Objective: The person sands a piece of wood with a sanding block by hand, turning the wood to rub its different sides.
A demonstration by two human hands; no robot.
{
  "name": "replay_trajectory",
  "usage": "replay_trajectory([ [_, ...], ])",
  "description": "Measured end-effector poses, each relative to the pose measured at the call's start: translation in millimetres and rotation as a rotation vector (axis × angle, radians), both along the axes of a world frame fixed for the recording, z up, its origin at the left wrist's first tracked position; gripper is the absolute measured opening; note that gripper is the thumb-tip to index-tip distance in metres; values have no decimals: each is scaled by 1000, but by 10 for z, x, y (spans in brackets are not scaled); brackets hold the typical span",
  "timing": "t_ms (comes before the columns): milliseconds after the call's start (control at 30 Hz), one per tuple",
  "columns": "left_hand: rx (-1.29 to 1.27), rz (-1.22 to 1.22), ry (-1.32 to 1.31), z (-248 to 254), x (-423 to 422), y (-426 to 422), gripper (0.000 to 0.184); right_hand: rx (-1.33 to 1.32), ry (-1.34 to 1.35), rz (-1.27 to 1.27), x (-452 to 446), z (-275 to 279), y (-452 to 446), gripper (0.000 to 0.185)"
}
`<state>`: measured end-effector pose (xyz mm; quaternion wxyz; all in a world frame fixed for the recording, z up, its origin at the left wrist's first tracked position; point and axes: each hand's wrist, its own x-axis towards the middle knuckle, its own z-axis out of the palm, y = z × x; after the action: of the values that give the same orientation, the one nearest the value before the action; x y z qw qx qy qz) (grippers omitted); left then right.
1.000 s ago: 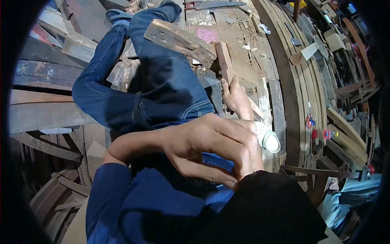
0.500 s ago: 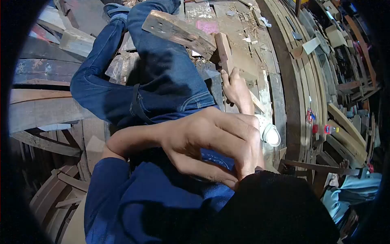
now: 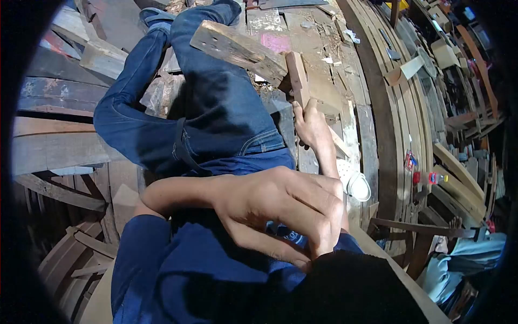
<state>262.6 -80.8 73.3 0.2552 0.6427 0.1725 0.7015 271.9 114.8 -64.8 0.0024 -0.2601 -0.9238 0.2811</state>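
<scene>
My left hand (image 3: 280,208) is raised close in front of my chest, its thumb and fingers curled together. Their tips meet at the edge of a large black shape (image 3: 356,291), which hides whatever they pinch. My right hand (image 3: 314,125) is closed around the near end of a reddish-brown wooden piece (image 3: 297,75). Its thumb lies along the wood. The piece's far end is beside a weathered board with holes (image 3: 237,51), which lies slanted by my leg.
My jeans-clad legs (image 3: 216,102) stretch across the plank floor (image 3: 369,146). A white round object (image 3: 358,186) is beside my right forearm. A saw blade (image 3: 291,2) lies at the far edge. Stacked timber (image 3: 413,124), a red-capped bottle (image 3: 436,178) and part of another person (image 3: 458,259) are at right.
The view has shifted slightly, showing more of the saw blade at the top. The black shape covers less at the bottom. Both hands keep their holds.
</scene>
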Motion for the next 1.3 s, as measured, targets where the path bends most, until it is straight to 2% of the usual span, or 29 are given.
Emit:
replay_trajectory([
  [133,19,-11,9,31,6,-4,13,62,43,26,10,-21,1,48],
  [167,24,-13,16,37,9,-5,14,-48,-5,-8,1,2,-2,47],
  [267,18,-34,-20,19,17,-11,18,8,-3,-5,4,12,-12,46],
  [400,17,-60,-22,14,34,-21,21,-56,38,-3,3,22,-12,47],
  [467,24,-71,-25,18,43,-17,22,12,55,22,11,-22,6,46],
  [733,17,-92,-42,75,104,-53,22,-19,11,1,3,-24,1,46],
  [833,22,-119,-73,92,118,-56,21,113,69,46,9,-111,27,46],
  [1033,48,-122,-104,124,158,-43,20,-36,-12,-15,0,20,-20,45],
  [1300,-8,-109,-54,34,43,-29,19,11,21,10,13,-13,-5,44],
])
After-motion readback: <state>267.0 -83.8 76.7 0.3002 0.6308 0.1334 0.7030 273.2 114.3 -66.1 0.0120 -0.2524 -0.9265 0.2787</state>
